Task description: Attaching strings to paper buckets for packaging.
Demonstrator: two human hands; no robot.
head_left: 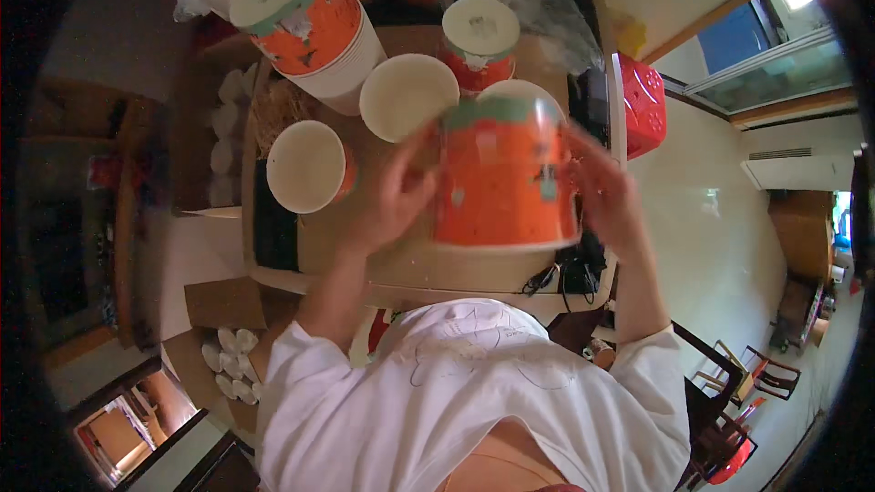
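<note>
A large orange paper tub point(506, 187) with a green band is upside down in front of me, its white rim toward my body. My left hand point(401, 191) is curled against its left side, the fingertips blurred and partly hidden behind it. On the opposite side my right hand point(609, 191) grips the wall with bent fingers. Just beyond stand open white-lined tubs point(410, 98), one of them point(518, 91) partly covered by the held tub. Another open tub point(308, 167) sits to the left of my left hand.
A tall stack of orange and white tubs point(314, 46) leans at the back left. An upturned tub point(480, 32) and clear plastic bag point(542, 5) lie at the back of the table point(365, 260). Black cables point(579, 273) rest near the front right. Cardboard boxes point(223, 302) flank the left side; a red stool point(643, 105) stands right.
</note>
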